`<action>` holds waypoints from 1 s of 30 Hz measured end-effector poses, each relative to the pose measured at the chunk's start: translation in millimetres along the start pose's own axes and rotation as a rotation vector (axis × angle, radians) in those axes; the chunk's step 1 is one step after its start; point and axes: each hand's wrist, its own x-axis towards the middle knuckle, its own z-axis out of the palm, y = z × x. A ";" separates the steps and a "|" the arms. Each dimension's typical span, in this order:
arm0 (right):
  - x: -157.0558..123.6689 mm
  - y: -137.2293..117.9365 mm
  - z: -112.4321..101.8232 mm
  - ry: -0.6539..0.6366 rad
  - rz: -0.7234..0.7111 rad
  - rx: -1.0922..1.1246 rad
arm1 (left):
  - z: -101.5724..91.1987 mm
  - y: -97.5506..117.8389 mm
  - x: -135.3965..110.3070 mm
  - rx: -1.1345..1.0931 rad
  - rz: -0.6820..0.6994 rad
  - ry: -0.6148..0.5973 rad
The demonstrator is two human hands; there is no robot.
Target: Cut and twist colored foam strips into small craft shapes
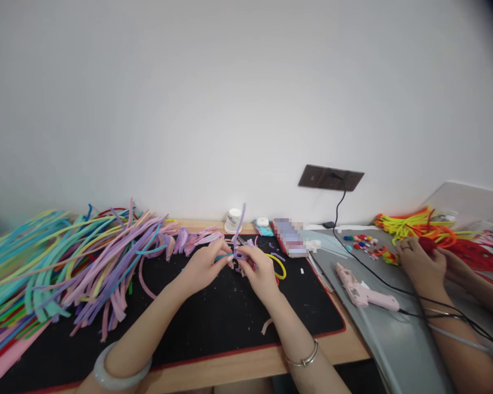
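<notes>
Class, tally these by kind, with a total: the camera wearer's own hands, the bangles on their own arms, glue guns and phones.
Hands: 2 (left hand, right hand)
Bangles: 2 (pale bangle, silver bangle)
Glue guns: 1 (pink glue gun)
Phones: 1 (phone)
Total: 6

Colour crowds a wooden tabletop point(230, 373) and the grey surface point(405, 340) beside it.
A red-edged black mat point(312, 312) covers most of the wood, heaped at left with pastel fuzzy stems point(102, 268); a white cup point(232, 221) stands behind. The grey holds a pink glue gun point(367, 294), pompoms point(363, 238) and, less clearly, what look like yellow and orange stems point(419, 222).
</notes>
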 end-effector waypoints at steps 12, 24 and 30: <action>-0.3 0.9 1.8 -0.016 -0.073 -0.052 | 0.9 -0.5 -1.3 0.073 -0.012 0.004; 0.1 1.1 1.0 -0.007 -0.034 -0.078 | 0.1 -1.6 -2.0 0.238 0.032 -0.009; -0.9 3.4 0.5 0.114 0.101 -0.107 | 0.8 2.1 -1.2 0.095 0.025 0.030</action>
